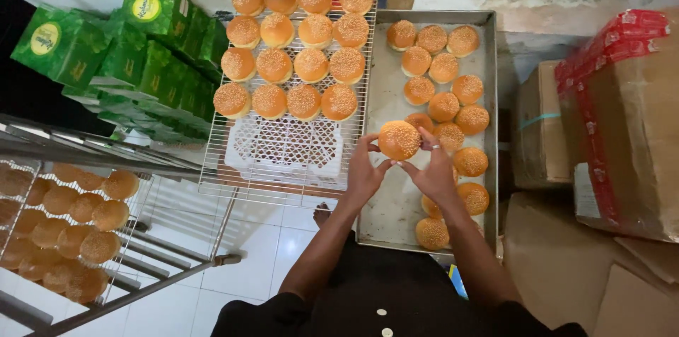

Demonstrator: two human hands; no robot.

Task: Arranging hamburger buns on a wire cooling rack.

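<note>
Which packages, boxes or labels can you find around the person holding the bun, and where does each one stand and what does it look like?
Green cartons: stacked at upper left beside the wire rack, boxy, bright green with round yellow labels.
Brown cardboard boxes: right of the metal tray, plain brown.
Taped box: far right, brown cardboard edged with red printed tape, with a white label low on its left side.

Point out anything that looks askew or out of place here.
The green boxes at upper left lie tumbled at odd angles. Buns on the metal tray sit scattered, unlike the neat rows on the wire rack.
</note>
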